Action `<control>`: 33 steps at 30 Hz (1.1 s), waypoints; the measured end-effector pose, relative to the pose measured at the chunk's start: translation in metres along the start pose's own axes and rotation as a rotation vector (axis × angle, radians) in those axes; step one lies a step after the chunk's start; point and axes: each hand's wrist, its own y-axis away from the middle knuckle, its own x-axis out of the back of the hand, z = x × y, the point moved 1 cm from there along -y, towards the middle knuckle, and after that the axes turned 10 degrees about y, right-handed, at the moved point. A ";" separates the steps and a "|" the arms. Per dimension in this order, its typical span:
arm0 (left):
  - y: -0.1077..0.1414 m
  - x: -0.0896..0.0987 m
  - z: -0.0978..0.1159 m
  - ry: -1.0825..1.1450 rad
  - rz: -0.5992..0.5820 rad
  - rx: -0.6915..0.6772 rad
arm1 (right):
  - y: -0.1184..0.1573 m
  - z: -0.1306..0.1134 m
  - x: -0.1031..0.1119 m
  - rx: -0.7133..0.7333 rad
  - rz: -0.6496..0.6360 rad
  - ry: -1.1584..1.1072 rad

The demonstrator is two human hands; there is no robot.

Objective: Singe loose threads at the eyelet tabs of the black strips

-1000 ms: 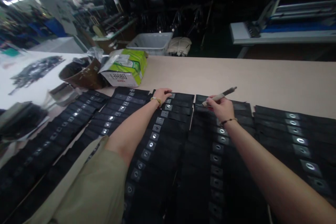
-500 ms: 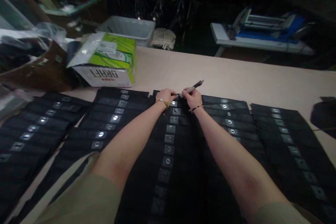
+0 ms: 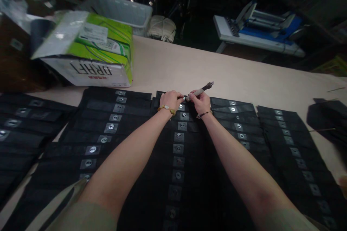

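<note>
Overlapping black fabric pieces [image 3: 195, 173] lie in several columns, each piece bearing a round metal fastener [image 3: 178, 175] on a small clear square. At the far end of the middle column, my left hand [image 3: 170, 101] is closed, its thumb and fingertips pressed down beside a fastener. Whatever it pinches is hidden. My right hand [image 3: 200, 101] grips a pen-like tool [image 3: 202, 91] with a pale shaft and a dark, forked upper end. The tool's lower tip is close to my left fingertips, at the fabric. I cannot tell whether it touches the fastener.
A green and white carton [image 3: 103, 70] stands at the back left of the pale table [image 3: 173, 59]. Behind it are a grey plastic crate [image 3: 121, 11] and a tied cloth bundle [image 3: 162, 29]. A blue machine [image 3: 268, 25] sits beyond the table; dark fabric [image 3: 325, 115] lies right.
The view has shifted, so the carton appears larger and farther left. Both hands stay at the same end of the middle column, with the tool still in the right hand.
</note>
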 end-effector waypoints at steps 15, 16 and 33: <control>0.000 0.001 -0.002 0.112 -0.011 0.010 | 0.000 -0.006 -0.002 -0.031 -0.035 -0.034; 0.000 0.001 -0.002 0.106 -0.011 0.007 | 0.000 -0.007 -0.002 -0.019 -0.034 -0.005; -0.014 0.011 -0.018 0.230 -0.177 0.053 | -0.012 -0.072 -0.014 0.337 -0.335 0.816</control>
